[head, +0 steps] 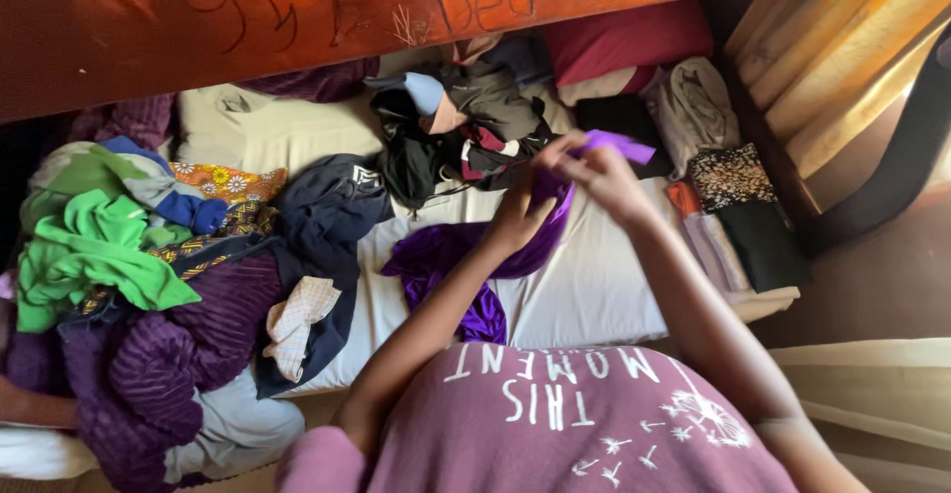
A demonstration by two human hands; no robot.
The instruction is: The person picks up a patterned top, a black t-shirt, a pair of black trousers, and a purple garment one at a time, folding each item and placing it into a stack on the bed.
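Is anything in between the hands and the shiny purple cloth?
No. Both the left hand and the right hand already grip the purple cloth at its upper end, held up above the white mattress. The dark clothes pile lies behind, not in between.

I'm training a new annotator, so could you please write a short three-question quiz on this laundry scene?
1. True or false: both hands grip the purple garment.
2. Which lies farthest to the person's left? A) green garment B) dark clothes heap C) folded stack
3. What surface does the purple garment trail onto?

Key
1. True: the left hand and the right hand pinch its upper edge.
2. A.
3. The white sheet of the mattress.
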